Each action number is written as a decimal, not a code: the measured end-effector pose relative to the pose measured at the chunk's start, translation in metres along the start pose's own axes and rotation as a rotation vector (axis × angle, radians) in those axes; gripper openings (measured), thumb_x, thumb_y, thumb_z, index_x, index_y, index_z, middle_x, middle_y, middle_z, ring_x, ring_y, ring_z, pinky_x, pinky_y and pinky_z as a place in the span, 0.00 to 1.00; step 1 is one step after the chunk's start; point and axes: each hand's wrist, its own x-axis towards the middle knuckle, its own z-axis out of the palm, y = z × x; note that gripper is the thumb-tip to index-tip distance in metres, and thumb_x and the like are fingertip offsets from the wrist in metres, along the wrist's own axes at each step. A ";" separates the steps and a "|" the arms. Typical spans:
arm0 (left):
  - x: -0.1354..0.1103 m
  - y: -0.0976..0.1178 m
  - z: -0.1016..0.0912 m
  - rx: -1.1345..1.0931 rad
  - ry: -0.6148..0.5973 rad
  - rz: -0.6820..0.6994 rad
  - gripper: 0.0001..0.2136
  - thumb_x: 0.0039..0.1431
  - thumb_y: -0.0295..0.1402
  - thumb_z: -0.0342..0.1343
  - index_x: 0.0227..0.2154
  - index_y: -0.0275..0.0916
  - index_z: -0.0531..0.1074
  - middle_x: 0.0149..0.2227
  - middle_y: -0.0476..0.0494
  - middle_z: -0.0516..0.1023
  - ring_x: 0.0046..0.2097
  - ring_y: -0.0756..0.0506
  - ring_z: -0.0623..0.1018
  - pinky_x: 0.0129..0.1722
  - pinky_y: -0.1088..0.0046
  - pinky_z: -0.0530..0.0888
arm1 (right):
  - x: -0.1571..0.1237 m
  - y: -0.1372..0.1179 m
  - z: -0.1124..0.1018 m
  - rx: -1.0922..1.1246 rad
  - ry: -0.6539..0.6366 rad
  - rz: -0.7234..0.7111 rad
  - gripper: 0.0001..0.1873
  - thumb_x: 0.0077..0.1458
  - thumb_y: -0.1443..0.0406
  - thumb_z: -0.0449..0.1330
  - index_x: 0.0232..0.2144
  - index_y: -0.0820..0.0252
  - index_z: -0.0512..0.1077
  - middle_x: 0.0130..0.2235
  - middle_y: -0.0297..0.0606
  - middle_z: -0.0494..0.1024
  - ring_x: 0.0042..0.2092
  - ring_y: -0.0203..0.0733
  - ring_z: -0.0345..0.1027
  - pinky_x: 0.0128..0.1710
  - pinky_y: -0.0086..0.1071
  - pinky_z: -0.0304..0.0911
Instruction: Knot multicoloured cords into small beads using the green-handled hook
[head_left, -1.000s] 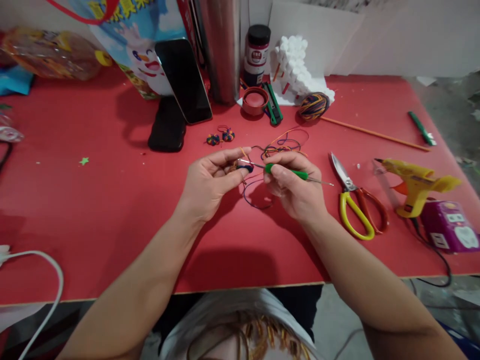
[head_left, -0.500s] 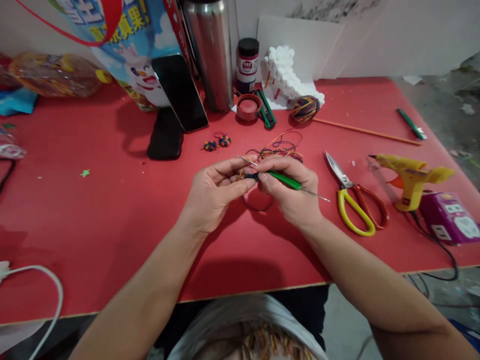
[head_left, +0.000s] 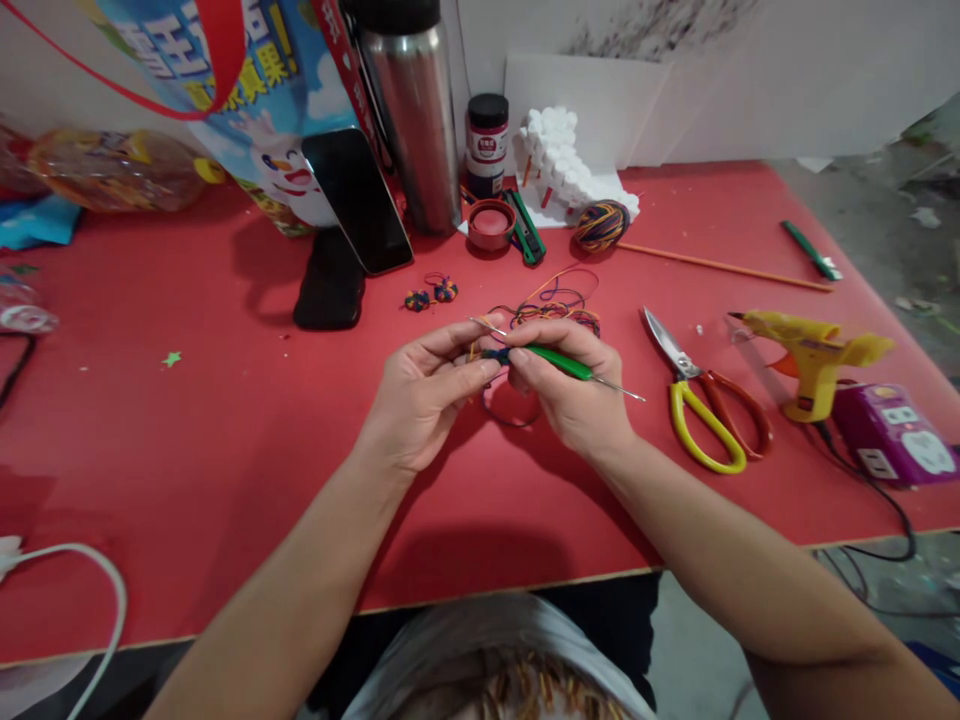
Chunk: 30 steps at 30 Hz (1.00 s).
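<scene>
Between the fingertips of my left hand (head_left: 427,385) is a small piece of dark crochet work (head_left: 495,355), mostly hidden by the fingers. My right hand (head_left: 574,375) is closed around the green handle of a crochet hook (head_left: 562,361), whose thin metal end sticks out to the right. Its other metal tip reaches the work near my left fingers. Loose multicoloured yarn (head_left: 559,312) lies in loops just behind both hands, and a strand curves below them. Two small crocheted pieces (head_left: 431,294) rest on the table beyond my left hand.
Scissors (head_left: 697,390), a yellow glue gun (head_left: 817,350) and a purple box (head_left: 892,435) lie to the right. Behind stand a steel bottle (head_left: 416,120), a propped phone (head_left: 356,200), a jar (head_left: 487,150) and a yarn ball (head_left: 601,226). The red table (head_left: 262,480) ends close to my body.
The whole view has shifted slightly, so things at the back sit a little lower. Both hands keep their hold on the crochet work and hook, with hardly any movement.
</scene>
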 end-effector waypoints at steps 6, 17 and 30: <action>-0.002 0.000 0.001 -0.036 0.001 -0.011 0.18 0.46 0.21 0.79 0.42 0.38 0.89 0.44 0.46 0.89 0.40 0.54 0.85 0.42 0.85 0.82 | 0.000 0.000 0.002 -0.006 0.019 0.006 0.07 0.62 0.66 0.73 0.43 0.52 0.85 0.45 0.34 0.91 0.45 0.38 0.85 0.51 0.34 0.81; -0.005 0.004 0.004 0.001 0.023 -0.076 0.16 0.46 0.24 0.78 0.40 0.37 0.89 0.36 0.43 0.89 0.34 0.52 0.85 0.36 0.82 0.81 | 0.003 -0.007 -0.006 -0.052 -0.016 -0.030 0.07 0.66 0.61 0.70 0.46 0.52 0.87 0.35 0.32 0.86 0.29 0.34 0.77 0.31 0.31 0.75; -0.008 0.008 0.005 0.124 0.103 0.005 0.13 0.47 0.24 0.77 0.37 0.41 0.90 0.35 0.45 0.87 0.32 0.55 0.80 0.33 0.84 0.77 | 0.013 -0.024 -0.013 0.105 -0.020 0.063 0.07 0.59 0.62 0.73 0.32 0.57 0.80 0.24 0.32 0.84 0.18 0.32 0.69 0.16 0.25 0.63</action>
